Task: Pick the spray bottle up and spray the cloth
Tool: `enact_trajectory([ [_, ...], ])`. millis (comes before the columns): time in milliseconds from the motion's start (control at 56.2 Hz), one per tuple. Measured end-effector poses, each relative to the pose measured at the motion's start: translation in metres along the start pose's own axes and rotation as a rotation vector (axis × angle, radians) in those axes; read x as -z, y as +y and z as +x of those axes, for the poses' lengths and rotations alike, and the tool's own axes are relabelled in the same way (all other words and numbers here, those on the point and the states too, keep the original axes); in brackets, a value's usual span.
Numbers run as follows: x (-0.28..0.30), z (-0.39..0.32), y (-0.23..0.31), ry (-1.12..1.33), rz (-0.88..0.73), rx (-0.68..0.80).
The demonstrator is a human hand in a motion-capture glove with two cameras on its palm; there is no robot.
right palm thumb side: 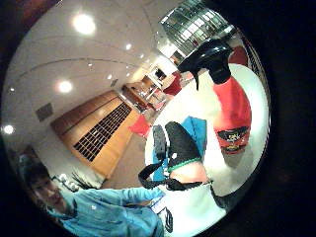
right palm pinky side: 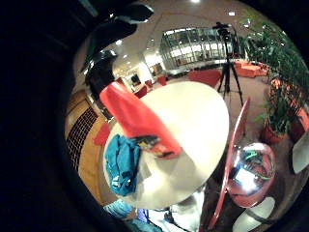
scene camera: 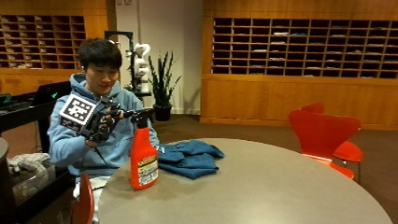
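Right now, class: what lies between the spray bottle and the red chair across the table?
Only bare tabletop. In the outside view, the spray bottle stands near the person's edge, the blue cloth beside it, nothing before the red chair.

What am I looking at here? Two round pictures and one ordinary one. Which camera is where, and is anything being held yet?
No robot here: a person sits at a round table and works with a gloved right hand. The ordinary picture comes from a camera across the table. The two round ones come from very wide-angle cameras on that hand's palm, one by the thumb, one by the little finger, so they look out at whatever the hand is near.

On the table stands a red spray bottle with a black trigger head, upright, and right behind it lies a crumpled blue cloth. Red chairs stand on the far side.

The hand is raised at the bottle's trigger head; whether its fingers already grip it, I cannot tell. The bottle's base rests on the table.
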State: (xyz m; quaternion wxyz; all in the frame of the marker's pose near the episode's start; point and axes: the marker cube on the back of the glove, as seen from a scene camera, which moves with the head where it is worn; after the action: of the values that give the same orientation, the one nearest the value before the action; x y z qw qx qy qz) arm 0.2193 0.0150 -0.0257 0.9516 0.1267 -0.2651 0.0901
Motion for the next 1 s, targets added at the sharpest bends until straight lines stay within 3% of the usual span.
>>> enact_trajectory([
  [712, -0.057, 0.093, -0.065, -0.459, -0.569, -0.16],
  [997, -0.082, 0.092, -0.065, -0.457, -0.66, -0.19],
])
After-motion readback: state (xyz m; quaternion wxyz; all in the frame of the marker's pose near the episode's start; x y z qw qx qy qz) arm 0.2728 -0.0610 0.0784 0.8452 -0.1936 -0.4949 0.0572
